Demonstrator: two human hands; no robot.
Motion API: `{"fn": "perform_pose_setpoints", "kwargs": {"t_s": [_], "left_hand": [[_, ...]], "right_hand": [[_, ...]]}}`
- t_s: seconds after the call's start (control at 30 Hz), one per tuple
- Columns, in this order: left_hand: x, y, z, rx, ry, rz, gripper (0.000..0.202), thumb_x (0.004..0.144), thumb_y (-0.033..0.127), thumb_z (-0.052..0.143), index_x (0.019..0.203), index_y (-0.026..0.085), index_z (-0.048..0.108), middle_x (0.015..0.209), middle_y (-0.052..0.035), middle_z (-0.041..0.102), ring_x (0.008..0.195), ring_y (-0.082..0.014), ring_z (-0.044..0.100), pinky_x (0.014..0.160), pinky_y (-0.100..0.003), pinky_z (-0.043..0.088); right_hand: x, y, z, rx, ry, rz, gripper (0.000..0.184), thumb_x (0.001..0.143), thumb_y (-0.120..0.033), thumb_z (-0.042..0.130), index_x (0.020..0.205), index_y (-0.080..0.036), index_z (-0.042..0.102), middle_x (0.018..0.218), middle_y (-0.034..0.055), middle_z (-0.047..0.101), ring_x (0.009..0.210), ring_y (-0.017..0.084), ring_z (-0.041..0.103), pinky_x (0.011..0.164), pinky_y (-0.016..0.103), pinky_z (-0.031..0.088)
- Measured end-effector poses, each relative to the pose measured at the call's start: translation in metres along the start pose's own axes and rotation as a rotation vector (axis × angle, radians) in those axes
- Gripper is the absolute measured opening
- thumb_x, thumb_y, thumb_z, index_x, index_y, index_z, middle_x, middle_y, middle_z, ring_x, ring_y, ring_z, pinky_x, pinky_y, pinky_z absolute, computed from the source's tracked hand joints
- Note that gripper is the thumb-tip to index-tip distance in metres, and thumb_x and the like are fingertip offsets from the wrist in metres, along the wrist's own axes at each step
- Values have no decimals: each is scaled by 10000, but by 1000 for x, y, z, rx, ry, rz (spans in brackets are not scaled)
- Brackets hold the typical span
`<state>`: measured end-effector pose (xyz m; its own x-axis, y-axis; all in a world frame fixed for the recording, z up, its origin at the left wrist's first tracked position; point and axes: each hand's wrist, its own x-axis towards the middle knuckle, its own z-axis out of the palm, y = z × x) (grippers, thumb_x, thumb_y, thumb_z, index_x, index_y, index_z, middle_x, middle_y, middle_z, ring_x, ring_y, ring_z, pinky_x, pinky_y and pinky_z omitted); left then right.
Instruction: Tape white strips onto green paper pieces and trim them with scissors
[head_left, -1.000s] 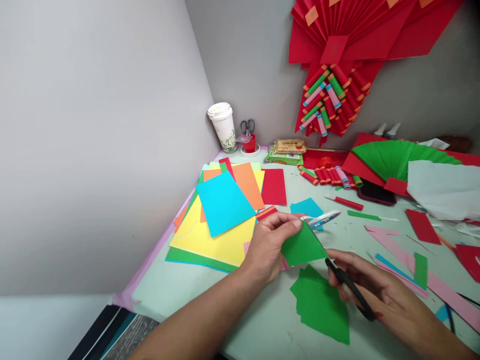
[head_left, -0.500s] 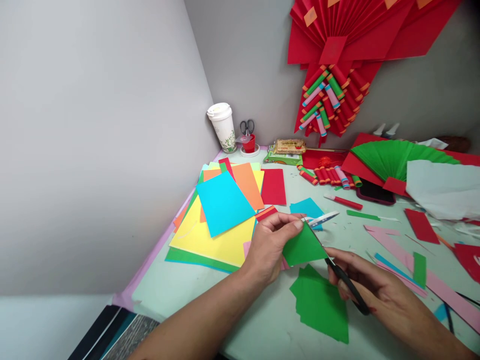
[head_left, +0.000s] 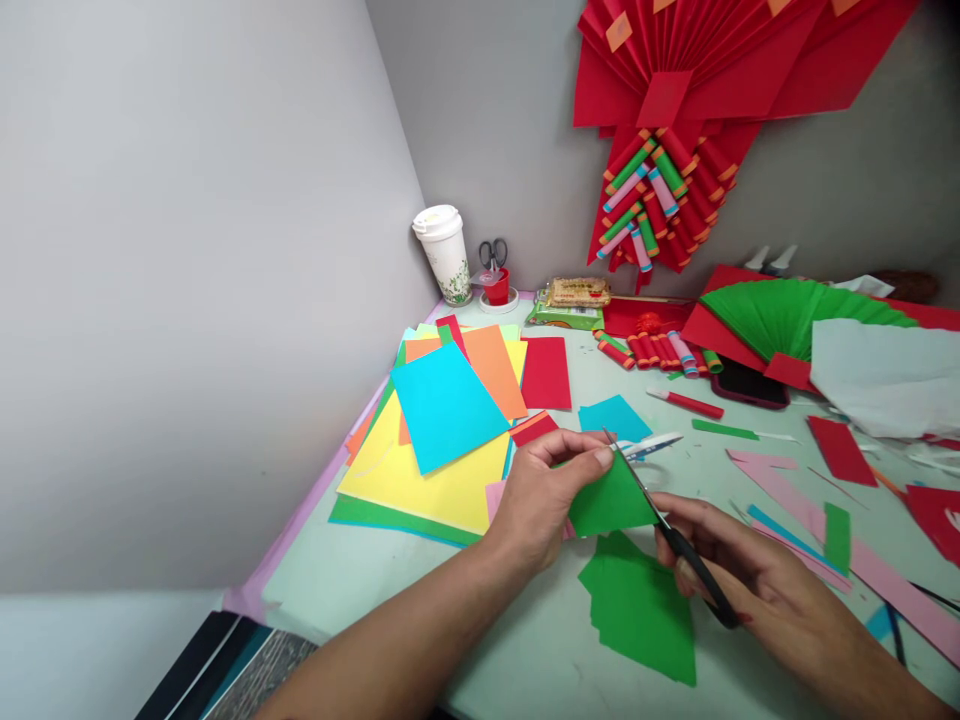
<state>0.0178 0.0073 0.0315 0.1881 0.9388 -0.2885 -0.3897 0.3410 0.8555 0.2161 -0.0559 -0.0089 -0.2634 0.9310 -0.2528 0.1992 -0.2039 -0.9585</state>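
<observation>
My left hand (head_left: 541, 495) pinches a piece of green paper (head_left: 611, 502) between thumb and fingers, above the table. Black-handled scissors (head_left: 694, 565) are gripped in my right hand (head_left: 739, 560). Their blades lie along the right edge of the green paper, with the tip near my left thumb. Below both hands, a small pile of cut green paper (head_left: 641, 615) rests on the table. Just behind the held sheet lie a white pen-like object (head_left: 651, 444) and a blue paper piece (head_left: 615, 415).
Colored sheets, a blue one (head_left: 450, 405) on top, lie at the left. A white cup (head_left: 442, 255) and a red holder (head_left: 496, 290) with scissors stand at the back. Paper rolls (head_left: 660, 352), a red marker (head_left: 690, 404) and pink strips (head_left: 795, 500) lie right. A red fan decoration (head_left: 667, 100) hangs above.
The scissors' blades show a little more along the paper's edge, and the paper has shifted slightly within my left hand's hold. Both hands stay in nearly the same place.
</observation>
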Motion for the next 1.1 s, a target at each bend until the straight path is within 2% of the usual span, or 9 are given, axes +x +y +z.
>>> {"fn": "perform_pose_setpoints", "kwargs": {"t_s": [0.17,0.43,0.53,0.7,0.87,0.93,1.0,1.1], "left_hand": [[1,-1,-1,-7,-4,4,147,682,270,840,686,177,726,1019,-89,741,1079,-271,639,1001,-422,443],[1,0,-1,-18,-14,-7,131,680,267,838,693,180,741,1016,-85,744,1131,-278,624,1000,-408,451],[1,0,-1,-22,-14,-8,130,676,270,840,690,182,745,1017,-81,744,1146,-279,618,997,-396,452],[2,-2,-3,-13,-34,3,123,691,275,832,708,181,755,995,-75,734,1127,-266,618,965,-368,458],[3,-1,-5,19,-30,-15,146,700,305,827,736,184,754,1082,-77,731,1047,-246,636,907,-358,468],[4,0,-6,30,-10,-3,139,709,299,821,719,186,741,1094,-70,735,990,-223,643,891,-348,467],[5,1,-7,23,-4,4,136,722,292,813,712,185,729,1096,-67,737,961,-211,643,867,-334,470],[6,1,-8,-16,-13,-9,144,731,288,809,715,178,718,1091,-72,738,945,-206,644,830,-318,480]], "right_hand": [[-1,-1,0,-14,-8,-18,430,924,-461,609,1335,-334,616,1312,62,669,1143,239,656,923,258,551],[-3,-10,1,6,9,-6,454,928,-469,586,1351,-311,633,1278,90,700,1164,296,661,907,342,583],[-2,-12,3,9,34,-22,457,909,-480,602,1331,-315,657,1201,92,735,1096,296,694,832,322,609],[0,-9,2,11,56,-15,460,906,-513,586,1303,-297,674,904,70,770,776,228,729,640,261,604],[-2,-5,-14,-60,37,3,481,886,-535,612,1294,-283,643,878,66,748,762,218,714,662,273,604],[-1,-5,-22,-97,131,-17,518,854,-552,637,1292,-276,619,926,78,747,771,229,719,629,279,601],[2,-5,-31,-175,303,-64,543,849,-585,606,1290,-269,587,943,84,743,784,245,719,614,301,595],[11,-1,-44,-488,526,-82,545,843,-590,559,1275,-258,576,943,88,743,803,290,718,665,390,585]]}}
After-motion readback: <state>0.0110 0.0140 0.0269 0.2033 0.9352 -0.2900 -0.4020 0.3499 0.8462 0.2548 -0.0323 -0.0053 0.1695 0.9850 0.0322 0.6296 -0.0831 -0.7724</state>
